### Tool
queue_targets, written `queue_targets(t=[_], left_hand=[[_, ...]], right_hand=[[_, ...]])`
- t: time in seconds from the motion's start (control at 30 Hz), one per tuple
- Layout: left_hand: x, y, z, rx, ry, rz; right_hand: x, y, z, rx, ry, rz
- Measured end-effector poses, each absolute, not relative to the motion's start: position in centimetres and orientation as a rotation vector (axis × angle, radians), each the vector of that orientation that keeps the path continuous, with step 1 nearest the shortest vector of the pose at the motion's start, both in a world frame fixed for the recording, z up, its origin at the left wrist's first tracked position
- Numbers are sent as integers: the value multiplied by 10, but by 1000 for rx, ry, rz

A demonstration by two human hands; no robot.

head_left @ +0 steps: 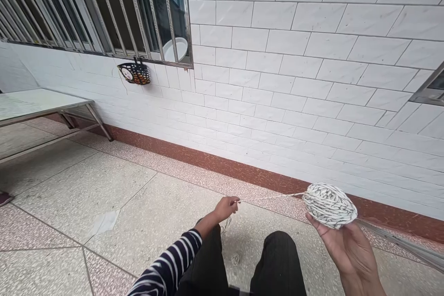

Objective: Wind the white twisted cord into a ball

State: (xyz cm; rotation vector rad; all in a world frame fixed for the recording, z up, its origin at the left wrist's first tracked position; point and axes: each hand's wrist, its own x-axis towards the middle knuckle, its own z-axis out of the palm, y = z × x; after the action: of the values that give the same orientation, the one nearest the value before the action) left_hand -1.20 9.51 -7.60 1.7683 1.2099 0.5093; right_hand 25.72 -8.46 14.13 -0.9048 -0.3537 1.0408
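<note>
While drawn taut between ball [329,206] and left hand [226,208], cord [272,197]: thin, whitish; leaves ball at its left end, slopes gently down to the left.
Ball: oval, wound from whitish cord, dark flecks between the turns; located at right, raised off the floor [138,222], in front of skirting [256,173] and lower wall [277,69] as viewed.
Left hand: clamped on cord, pinched at the fingertips; near left knee [210,245], well apart from ball.
Right hand [347,249]: cupped under ball, closed around its lower side; partly hidden by it.
Sleeve [169,263]: navy with white stripes, on left arm.
Trousers [277,268]: dark; bent at both knees, legs apart.
Strands [226,229]: loose, hanging below left hand, beside left knee; cannot tell whether joined to cord.
Bundle [235,260]: small, pale, seen between the legs; too small to identify.
Paper [106,222]: pale sheet, flat on floor, at left.
Wall: white rectangular tiles above reddish-brown skirting.
Window [97,9]: barred, upper left.
Basket [135,74]: dark, perforated, hung at lower edge of window; contents unclear.
Basin [175,50]: white, round, behind bars at window's lower right corner.
Shoe [5,198]: dark red, cut off by left edge of view.
</note>
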Motion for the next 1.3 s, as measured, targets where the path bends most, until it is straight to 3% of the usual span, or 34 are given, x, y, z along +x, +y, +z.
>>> queue_targets(t=[0.3,0.4,0.53,0.67,0.9,1.3], left_hand=[[-12,115,-63,1884,1344,489],[15,97,-47,1856,1237,583],[60,54,-22,1551,734,751],[69,24,-14,1328,651,829],[44,18,-46,1513,795,771],[24,52,-101,1720,1184,601]], right_hand=[[261,-86,156,-898,-406,992],[246,-76,135,-982,-456,1144],[213,-58,90,-1079,-522,1455],[201,-51,58,-1014,-449,1521],[206,-55,59,-907,-375,1571],[234,-69,123,-940,-279,1363]])
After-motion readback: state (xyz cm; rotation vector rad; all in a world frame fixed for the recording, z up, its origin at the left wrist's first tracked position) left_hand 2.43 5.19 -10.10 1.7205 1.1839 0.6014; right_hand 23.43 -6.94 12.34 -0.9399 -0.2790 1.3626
